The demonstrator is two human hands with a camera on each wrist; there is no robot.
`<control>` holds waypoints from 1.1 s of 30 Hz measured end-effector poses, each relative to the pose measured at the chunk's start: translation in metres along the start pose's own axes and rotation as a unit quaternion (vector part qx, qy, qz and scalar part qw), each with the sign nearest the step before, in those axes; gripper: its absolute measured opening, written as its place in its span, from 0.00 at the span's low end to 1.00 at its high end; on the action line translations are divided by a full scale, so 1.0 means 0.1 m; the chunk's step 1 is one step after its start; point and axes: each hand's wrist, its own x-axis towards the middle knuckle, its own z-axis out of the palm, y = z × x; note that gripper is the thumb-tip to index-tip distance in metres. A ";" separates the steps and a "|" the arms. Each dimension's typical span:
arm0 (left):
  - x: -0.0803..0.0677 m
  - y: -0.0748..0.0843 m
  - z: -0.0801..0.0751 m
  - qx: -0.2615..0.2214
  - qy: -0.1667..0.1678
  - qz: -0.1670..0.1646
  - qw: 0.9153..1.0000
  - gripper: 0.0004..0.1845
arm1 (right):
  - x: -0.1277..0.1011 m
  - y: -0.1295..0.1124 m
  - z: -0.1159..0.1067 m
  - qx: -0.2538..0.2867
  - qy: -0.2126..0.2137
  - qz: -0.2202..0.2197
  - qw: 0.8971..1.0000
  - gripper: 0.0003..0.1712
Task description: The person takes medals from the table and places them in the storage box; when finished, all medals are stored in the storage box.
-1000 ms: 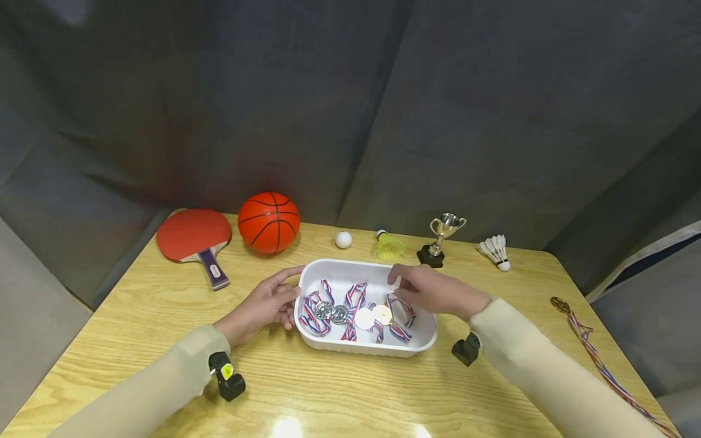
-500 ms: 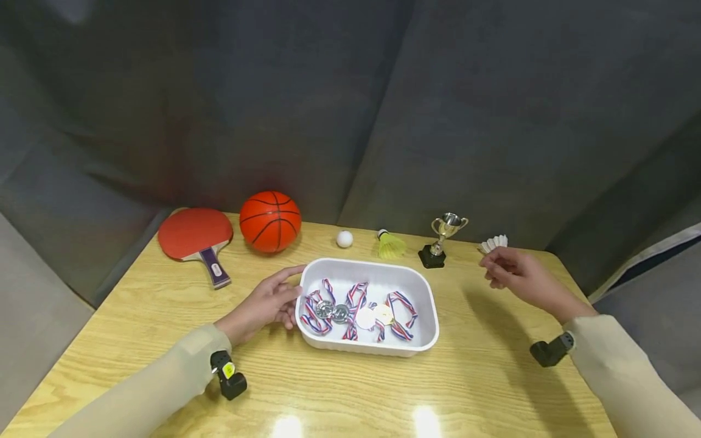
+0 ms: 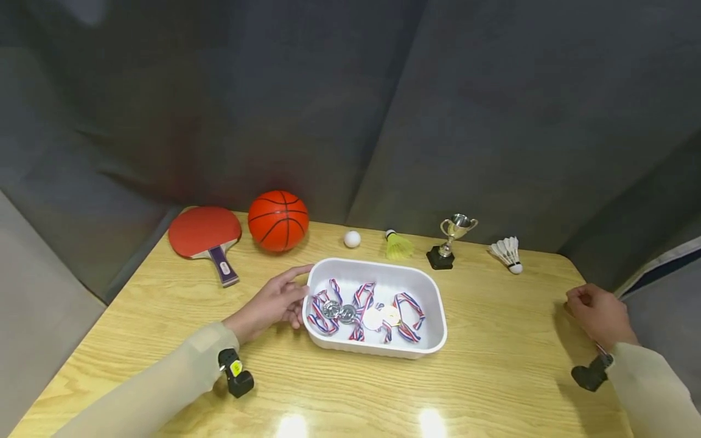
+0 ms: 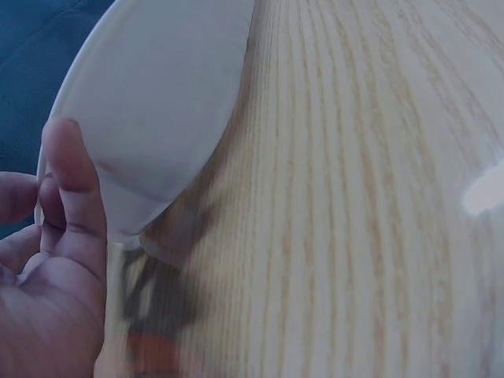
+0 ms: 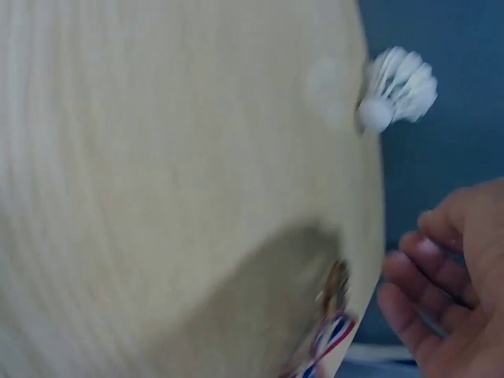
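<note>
A white plastic tub point(image 3: 378, 351) stands mid-table with two silver medals point(image 3: 339, 311) and two gold medals point(image 3: 390, 316) lying inside on striped ribbons. My left hand point(image 3: 274, 302) holds the tub's left end, the thumb tip at the rim; the left wrist view shows its fingers against the wall point(image 4: 157, 102). At the table's right edge, my right hand point(image 3: 599, 313) hovers with loosely curled fingers and nothing in them. The right wrist view has a gold-coloured medal point(image 5: 336, 287) with a red, white and blue ribbon point(image 5: 335, 339) near that hand. In the head view the hand and sleeve hide this medal.
Along the back of the wooden table point(image 3: 493, 365) lie a red table tennis bat point(image 3: 204, 232), a small basketball point(image 3: 278, 221), a white ball point(image 3: 352, 239), a yellow shuttlecock point(image 3: 398, 245), a trophy cup point(image 3: 451, 240) and a white shuttlecock point(image 3: 506, 252). A dark curtain point(image 3: 328, 109) hangs behind.
My right hand has left the tub's right side and moved across to the table's right edge. The left hand has stayed at the tub. The head view has shifted slightly.
</note>
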 end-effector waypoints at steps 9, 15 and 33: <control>0.00 -0.03 0.01 0.001 0.005 -0.002 1.000 0.31 | -0.08 0.29 0.09 -0.033 -0.035 0.063 0.997 0.27; 0.01 -0.04 0.01 -0.001 0.005 0.003 1.000 0.31 | -0.05 0.42 0.20 -0.045 -0.051 0.067 0.995 0.34; 0.02 0.01 0.02 0.004 0.013 -0.006 1.000 0.31 | 0.01 0.50 0.31 -0.079 -0.041 0.032 0.996 0.32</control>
